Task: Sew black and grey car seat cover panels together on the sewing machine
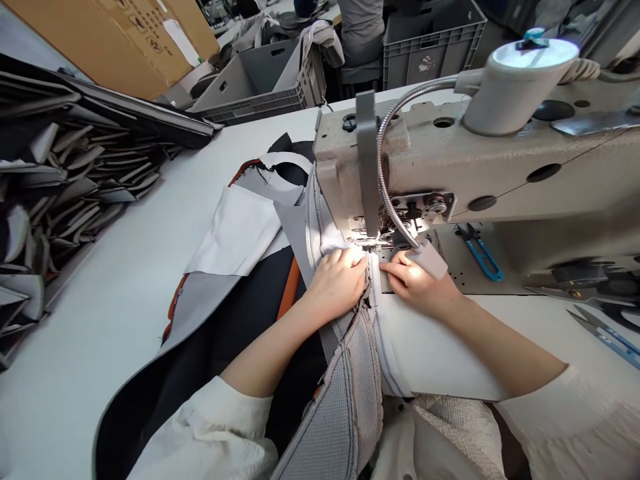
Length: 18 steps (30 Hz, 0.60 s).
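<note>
Under the lit needle area of the sewing machine [345, 167], a grey fabric piece [345, 393] with stitched seams runs down toward my lap. My left hand [340, 283] presses on this fabric with curled fingers, close to its raw edge, left of the presser foot. Along that edge lies a narrow white strip [385, 353] with dark lengthwise lines. My right hand [415, 280] rests on the machine bed, fingers stretched toward the strip and fingertips at its right side. Black panels with orange trim [289, 287] and a white flap [235, 230] spread out to the left.
Blue-handled thread snips [483, 257] lie on the machine bed, and another pair [607, 337] on the table at right. A lamp on a flexible metal neck [383, 153] hangs above my right hand. Stacked fabric pieces [75, 167] stand left; grey crates [270, 73] and a person [363, 30] are behind.
</note>
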{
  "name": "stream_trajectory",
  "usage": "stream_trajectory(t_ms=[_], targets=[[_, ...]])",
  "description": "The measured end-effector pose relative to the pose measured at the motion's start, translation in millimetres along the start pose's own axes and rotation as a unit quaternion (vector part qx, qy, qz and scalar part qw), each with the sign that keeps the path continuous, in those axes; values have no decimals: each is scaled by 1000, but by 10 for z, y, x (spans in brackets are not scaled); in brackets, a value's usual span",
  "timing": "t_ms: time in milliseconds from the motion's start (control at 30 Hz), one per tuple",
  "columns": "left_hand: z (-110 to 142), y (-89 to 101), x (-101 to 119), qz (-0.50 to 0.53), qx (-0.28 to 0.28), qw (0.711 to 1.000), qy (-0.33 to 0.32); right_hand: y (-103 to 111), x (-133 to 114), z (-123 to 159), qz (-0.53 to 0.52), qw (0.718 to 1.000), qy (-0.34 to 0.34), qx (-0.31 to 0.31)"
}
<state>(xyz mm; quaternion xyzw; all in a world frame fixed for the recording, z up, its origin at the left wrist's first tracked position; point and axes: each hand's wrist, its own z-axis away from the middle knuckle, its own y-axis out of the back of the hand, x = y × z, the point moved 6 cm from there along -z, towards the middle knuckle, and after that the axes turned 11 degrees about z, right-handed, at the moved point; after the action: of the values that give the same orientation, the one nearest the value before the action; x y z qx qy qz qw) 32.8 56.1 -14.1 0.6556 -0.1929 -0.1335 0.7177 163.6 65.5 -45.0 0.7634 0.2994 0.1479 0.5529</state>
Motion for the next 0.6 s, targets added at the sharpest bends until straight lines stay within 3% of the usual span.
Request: stream_trajectory(t_ms=[133,600], targets=[[14,24,26,13,15,1000,0,-62,-111,-58,-16,997,46,-56],[108,-1,18,114,31,993,12,-75,-248,-255,70,995,39,-65]])
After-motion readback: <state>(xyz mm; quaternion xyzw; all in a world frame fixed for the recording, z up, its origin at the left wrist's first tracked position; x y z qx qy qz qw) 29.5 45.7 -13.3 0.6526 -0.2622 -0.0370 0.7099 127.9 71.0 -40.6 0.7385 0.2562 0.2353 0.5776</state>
